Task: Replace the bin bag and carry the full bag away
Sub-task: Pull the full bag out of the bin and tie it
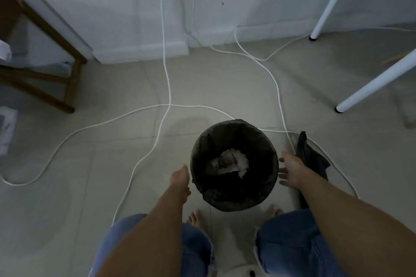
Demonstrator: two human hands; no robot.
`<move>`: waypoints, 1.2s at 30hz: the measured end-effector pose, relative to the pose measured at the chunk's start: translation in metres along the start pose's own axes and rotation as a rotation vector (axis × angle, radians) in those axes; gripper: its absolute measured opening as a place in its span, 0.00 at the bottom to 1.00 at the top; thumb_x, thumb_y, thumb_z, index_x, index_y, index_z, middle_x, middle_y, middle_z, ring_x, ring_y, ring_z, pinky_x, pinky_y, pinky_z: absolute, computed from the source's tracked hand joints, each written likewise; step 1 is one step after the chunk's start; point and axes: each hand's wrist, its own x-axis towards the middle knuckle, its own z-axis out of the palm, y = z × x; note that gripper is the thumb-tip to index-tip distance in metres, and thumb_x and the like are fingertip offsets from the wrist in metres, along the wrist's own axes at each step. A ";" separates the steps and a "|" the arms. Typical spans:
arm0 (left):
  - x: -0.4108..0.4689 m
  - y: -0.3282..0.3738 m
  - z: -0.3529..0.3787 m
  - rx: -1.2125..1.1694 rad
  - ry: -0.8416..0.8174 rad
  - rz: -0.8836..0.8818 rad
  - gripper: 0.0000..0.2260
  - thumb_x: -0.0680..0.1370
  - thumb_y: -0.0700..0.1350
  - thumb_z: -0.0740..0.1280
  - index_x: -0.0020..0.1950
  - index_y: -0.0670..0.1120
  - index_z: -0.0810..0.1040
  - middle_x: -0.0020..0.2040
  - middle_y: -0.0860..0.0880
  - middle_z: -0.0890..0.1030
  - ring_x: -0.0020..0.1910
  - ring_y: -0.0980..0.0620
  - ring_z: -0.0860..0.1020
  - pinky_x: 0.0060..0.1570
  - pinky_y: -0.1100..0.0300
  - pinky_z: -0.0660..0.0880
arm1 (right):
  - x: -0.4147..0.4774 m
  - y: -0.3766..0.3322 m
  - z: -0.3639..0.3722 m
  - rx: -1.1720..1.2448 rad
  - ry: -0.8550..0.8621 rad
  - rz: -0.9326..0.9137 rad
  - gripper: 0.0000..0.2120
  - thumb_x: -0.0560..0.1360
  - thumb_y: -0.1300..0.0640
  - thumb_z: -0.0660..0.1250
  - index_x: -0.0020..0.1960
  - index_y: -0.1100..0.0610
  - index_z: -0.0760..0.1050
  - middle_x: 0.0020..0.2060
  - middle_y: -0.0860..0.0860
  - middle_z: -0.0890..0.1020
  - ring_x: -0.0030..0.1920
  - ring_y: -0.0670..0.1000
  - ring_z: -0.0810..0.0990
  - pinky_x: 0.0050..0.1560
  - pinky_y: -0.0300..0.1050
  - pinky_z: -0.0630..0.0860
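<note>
The right forearm covers the lower part of the spare black bag (311, 155) at the right of the frame; crumpled white rubbish (238, 161) deep in the bin (234, 200) is too dim and blurred to identify; the wooden stool (45, 56) and a white object (6, 130) are cut by the left edge; the white table legs (333, 0) run out at the upper right.

A round black bin (234, 164) stands upright on the floor, lined with a dark bin bag (202, 141) whose edge folds over the rim. Crumpled white paper waste (236, 161) lies low inside the bin. A loose black bag (309, 155) (crumpled, flat) lies just right of the bin.
</note>
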 end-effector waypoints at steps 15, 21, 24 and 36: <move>0.023 0.001 0.006 -0.123 -0.005 0.004 0.10 0.73 0.30 0.64 0.34 0.41 0.71 0.32 0.44 0.73 0.31 0.50 0.72 0.31 0.56 0.76 | 0.014 0.010 0.011 0.095 0.034 -0.020 0.11 0.78 0.66 0.59 0.38 0.60 0.74 0.36 0.56 0.77 0.37 0.53 0.73 0.37 0.47 0.74; 0.018 0.003 0.004 -0.107 0.035 0.052 0.08 0.76 0.33 0.64 0.37 0.40 0.72 0.35 0.43 0.74 0.34 0.49 0.72 0.39 0.53 0.76 | 0.012 0.003 0.010 0.070 0.066 -0.063 0.13 0.78 0.68 0.58 0.36 0.60 0.73 0.35 0.56 0.76 0.36 0.53 0.73 0.39 0.48 0.75; 0.016 0.000 0.000 -0.111 0.062 0.086 0.07 0.78 0.37 0.64 0.39 0.42 0.74 0.39 0.43 0.76 0.39 0.47 0.75 0.45 0.52 0.74 | 0.012 0.000 0.007 0.109 0.100 -0.085 0.14 0.78 0.68 0.56 0.36 0.61 0.72 0.35 0.56 0.77 0.36 0.53 0.74 0.40 0.49 0.75; 0.000 0.002 -0.008 0.055 0.088 0.239 0.10 0.78 0.39 0.64 0.37 0.42 0.72 0.32 0.46 0.66 0.29 0.50 0.63 0.28 0.58 0.62 | -0.019 -0.016 0.008 0.165 0.108 -0.175 0.10 0.77 0.65 0.62 0.36 0.59 0.71 0.33 0.55 0.72 0.32 0.51 0.68 0.45 0.51 0.79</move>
